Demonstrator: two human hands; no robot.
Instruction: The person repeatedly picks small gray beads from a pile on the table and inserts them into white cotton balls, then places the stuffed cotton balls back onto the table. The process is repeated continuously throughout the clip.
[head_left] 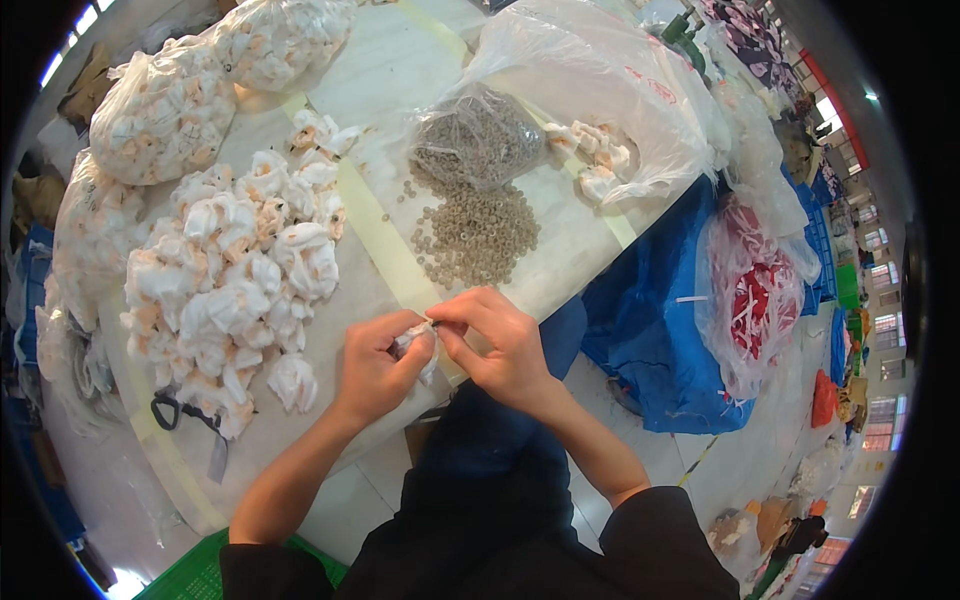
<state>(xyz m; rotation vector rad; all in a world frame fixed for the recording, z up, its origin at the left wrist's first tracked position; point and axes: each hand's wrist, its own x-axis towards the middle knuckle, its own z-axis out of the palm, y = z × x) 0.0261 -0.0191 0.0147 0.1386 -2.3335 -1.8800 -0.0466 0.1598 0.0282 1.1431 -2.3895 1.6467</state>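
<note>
White piece in left hand, right hand alongside

Black top, loose short sleeves, dark blue trousers

One left hand and one right hand meet at one white piece. Beyond them are one heap of small rings and one bag of rings; leftward, one white heap and at least three filled bags.
</note>
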